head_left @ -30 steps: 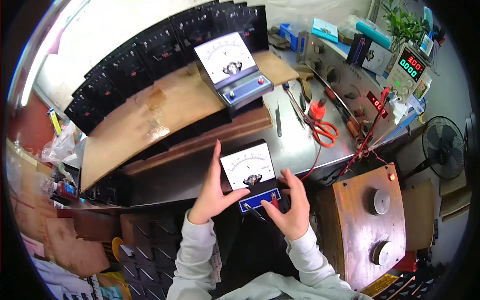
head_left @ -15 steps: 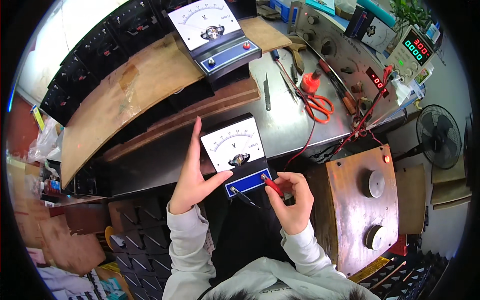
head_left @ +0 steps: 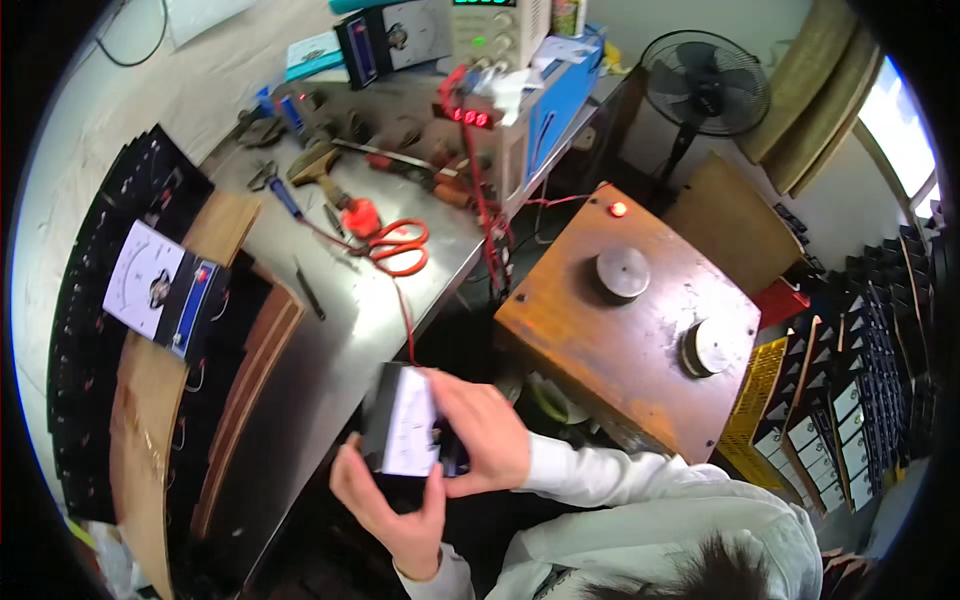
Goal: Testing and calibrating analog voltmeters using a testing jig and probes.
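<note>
The metal bench (head_left: 350, 345) stretches away beyond the fingers, with orange-handled scissors (head_left: 405, 248) on it, above the fingertips in this view. Off to the fingers' left, a second meter (head_left: 145, 285) sits on a wooden board (head_left: 145, 450). To their upper right stands a wooden box (head_left: 590, 330) with two metal knobs and a lit red lamp; farther behind is a black fan (head_left: 700, 90).

Red digits glow on a small display (head_left: 466, 116) well past the fingers, and green ones on a power supply (head_left: 490, 38), cut by the view's edge. The white face of the meter in hand (head_left: 408, 430) carries scale marks, too blurred to read.

That meter sits tilted between both hands, near the bench's edge. The left hand (head_left: 390, 515) is partly open, thumb and fingers gripping its lower end; the right hand (head_left: 487, 430) curls around its right side.
</note>
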A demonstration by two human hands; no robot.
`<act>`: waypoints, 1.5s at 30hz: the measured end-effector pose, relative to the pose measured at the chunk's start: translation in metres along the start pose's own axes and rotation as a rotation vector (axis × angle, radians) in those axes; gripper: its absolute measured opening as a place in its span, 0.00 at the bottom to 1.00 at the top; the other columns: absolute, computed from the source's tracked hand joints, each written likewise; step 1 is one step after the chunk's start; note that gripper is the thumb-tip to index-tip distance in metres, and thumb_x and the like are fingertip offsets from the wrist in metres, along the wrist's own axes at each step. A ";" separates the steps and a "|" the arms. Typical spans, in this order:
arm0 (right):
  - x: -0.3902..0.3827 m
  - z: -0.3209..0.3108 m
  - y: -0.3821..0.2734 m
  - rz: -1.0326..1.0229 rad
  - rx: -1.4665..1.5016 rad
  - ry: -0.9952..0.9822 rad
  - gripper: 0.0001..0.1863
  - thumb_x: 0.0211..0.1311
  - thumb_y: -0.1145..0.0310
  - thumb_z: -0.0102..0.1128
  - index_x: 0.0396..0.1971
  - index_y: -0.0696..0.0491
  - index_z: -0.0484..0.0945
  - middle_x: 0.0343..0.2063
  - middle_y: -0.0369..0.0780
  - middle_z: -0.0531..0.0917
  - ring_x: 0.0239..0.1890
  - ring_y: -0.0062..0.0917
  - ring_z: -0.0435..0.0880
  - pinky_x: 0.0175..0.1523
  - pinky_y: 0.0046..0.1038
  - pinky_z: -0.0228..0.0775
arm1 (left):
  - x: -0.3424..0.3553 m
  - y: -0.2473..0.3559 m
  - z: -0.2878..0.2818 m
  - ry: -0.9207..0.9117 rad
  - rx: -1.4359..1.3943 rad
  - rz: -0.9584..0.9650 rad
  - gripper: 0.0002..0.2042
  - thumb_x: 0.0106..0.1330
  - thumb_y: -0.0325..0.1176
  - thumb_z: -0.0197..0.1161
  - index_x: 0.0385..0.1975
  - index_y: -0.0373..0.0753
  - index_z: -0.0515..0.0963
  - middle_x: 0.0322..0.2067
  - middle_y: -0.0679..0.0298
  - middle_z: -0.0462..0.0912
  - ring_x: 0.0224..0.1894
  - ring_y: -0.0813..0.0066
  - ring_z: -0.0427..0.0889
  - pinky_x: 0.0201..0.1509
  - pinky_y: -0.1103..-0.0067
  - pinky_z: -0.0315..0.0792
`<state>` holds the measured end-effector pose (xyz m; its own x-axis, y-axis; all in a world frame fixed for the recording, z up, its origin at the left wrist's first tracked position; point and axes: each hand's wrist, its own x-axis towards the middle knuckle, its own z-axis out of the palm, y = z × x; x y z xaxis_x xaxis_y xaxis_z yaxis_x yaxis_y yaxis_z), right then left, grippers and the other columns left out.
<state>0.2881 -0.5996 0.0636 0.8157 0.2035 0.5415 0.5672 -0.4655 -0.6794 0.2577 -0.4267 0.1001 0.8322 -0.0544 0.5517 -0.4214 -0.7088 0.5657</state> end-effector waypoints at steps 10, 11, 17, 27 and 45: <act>-0.029 -0.215 0.178 1.022 -0.893 0.453 0.62 0.43 0.44 0.77 0.69 0.69 0.53 0.59 0.58 0.74 0.58 0.51 0.77 0.62 0.41 0.72 | 0.055 0.061 -0.039 -0.528 -1.277 0.060 0.50 0.72 0.70 0.25 0.44 0.19 0.81 0.44 0.40 0.84 0.50 0.45 0.81 0.59 0.60 0.70; -0.029 -0.226 0.195 1.088 -0.927 0.422 0.64 0.43 0.40 0.75 0.69 0.69 0.53 0.60 0.58 0.73 0.59 0.51 0.77 0.62 0.43 0.71 | 0.070 0.078 -0.045 -0.505 -1.380 0.140 0.52 0.71 0.72 0.24 0.46 0.19 0.80 0.46 0.38 0.83 0.52 0.42 0.80 0.62 0.58 0.67; -0.028 -0.195 0.222 1.099 -1.017 0.392 0.65 0.43 0.34 0.72 0.70 0.65 0.54 0.64 0.58 0.69 0.61 0.51 0.75 0.64 0.46 0.70 | 0.091 0.096 -0.083 -0.771 -1.730 0.276 0.62 0.64 0.78 0.16 0.59 0.11 0.66 0.56 0.18 0.68 0.66 0.22 0.62 0.71 0.39 0.40; -0.022 -0.201 0.219 1.153 -0.999 0.397 0.64 0.44 0.32 0.70 0.72 0.61 0.53 0.64 0.57 0.69 0.65 0.50 0.72 0.66 0.47 0.66 | 0.064 0.082 -0.096 -0.394 -1.562 0.322 0.61 0.61 0.82 0.31 0.63 0.15 0.65 0.59 0.24 0.69 0.65 0.25 0.63 0.69 0.46 0.50; 0.059 0.053 -0.041 -0.107 -0.341 -0.106 0.60 0.33 0.61 0.77 0.69 0.68 0.55 0.64 0.57 0.69 0.61 0.46 0.74 0.60 0.45 0.63 | 0.007 -0.051 -0.011 0.197 -0.232 -0.275 0.55 0.55 0.28 0.74 0.76 0.31 0.37 0.70 0.37 0.55 0.71 0.41 0.60 0.73 0.61 0.56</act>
<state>0.3192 -0.5229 0.0968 0.7709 0.3463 0.5345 0.5942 -0.6933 -0.4079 0.2805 -0.3836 0.0818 0.8498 0.2666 0.4548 -0.2818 -0.4993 0.8193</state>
